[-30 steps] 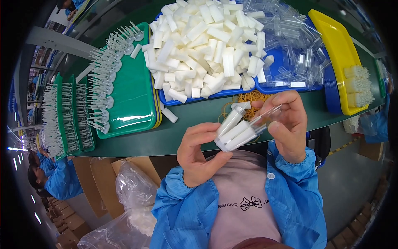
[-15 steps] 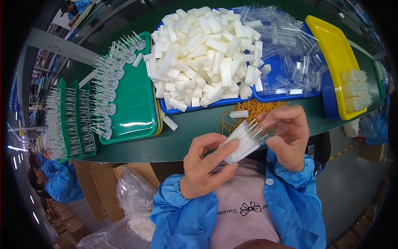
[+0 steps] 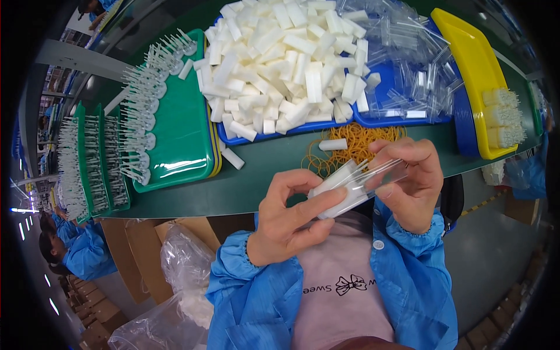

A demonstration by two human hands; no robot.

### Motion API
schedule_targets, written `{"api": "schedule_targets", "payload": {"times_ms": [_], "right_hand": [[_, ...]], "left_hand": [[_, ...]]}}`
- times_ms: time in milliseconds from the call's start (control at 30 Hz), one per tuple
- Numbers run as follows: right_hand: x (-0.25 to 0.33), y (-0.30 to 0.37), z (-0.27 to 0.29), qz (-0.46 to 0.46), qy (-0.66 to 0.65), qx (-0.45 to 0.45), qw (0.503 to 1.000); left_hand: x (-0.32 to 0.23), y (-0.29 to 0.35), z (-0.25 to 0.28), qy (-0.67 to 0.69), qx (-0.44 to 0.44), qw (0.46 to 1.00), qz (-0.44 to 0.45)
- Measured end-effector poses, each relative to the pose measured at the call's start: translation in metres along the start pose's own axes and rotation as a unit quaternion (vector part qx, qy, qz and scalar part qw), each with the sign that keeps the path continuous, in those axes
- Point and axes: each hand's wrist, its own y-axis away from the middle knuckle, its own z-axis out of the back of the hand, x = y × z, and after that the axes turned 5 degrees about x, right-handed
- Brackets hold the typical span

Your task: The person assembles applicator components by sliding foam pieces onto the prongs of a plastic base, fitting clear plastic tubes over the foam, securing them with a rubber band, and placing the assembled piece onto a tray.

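My left hand (image 3: 291,219) is closed around white foam blocks (image 3: 337,179), with thin clear rods between or beside them pointing right. Between the fingers and thumb of my right hand (image 3: 415,185) is a clear plastic sleeve (image 3: 389,174). Its left end meets the rods and foam in my left hand; how far it overlaps them is hard to make out. Just beyond my hands, orange rubber bands (image 3: 382,139) lie heaped on the green table (image 3: 256,175), with one loose foam block (image 3: 332,144) on their left part.
Blue trays hold a pile of white foam blocks (image 3: 274,64) and clear plastic sleeves (image 3: 402,64). On the left, a green tray (image 3: 181,140) bears white thin-pronged pieces along its edge. To the right, a yellow tray (image 3: 466,58) holds bundled white pieces. Cardboard boxes (image 3: 131,251) stand below.
My right hand has brought the clear sleeve over or against the rod ends, which stuck out freely before. The rods and sleeve now line up. The view has shifted slightly.
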Motion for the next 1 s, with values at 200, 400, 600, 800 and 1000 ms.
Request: {"api": "schedule_targets", "payload": {"times_ms": [200,400,600,800,1000], "right_hand": [[0.001,0.0,0.005,-0.013,0.003,0.029,0.999],[0.0,0.0,0.003,0.0,0.048,0.024,0.999],[-0.008,0.005,-0.003,0.098,0.076,0.01,0.992],[0.001,0.003,-0.003,0.177,0.141,0.055,0.973],[0.003,0.008,-0.004,0.13,0.122,0.03,0.984]], "left_hand": [[0.004,0.003,0.0,0.071,0.011,0.997,0.018],[0.012,0.013,-0.003,0.109,-0.024,0.994,0.005],[0.016,0.021,-0.011,0.112,-0.039,0.992,-0.049],[0.011,0.018,-0.014,0.157,-0.043,0.986,-0.017],[0.011,0.017,-0.009,0.095,-0.02,0.994,-0.041]]}}
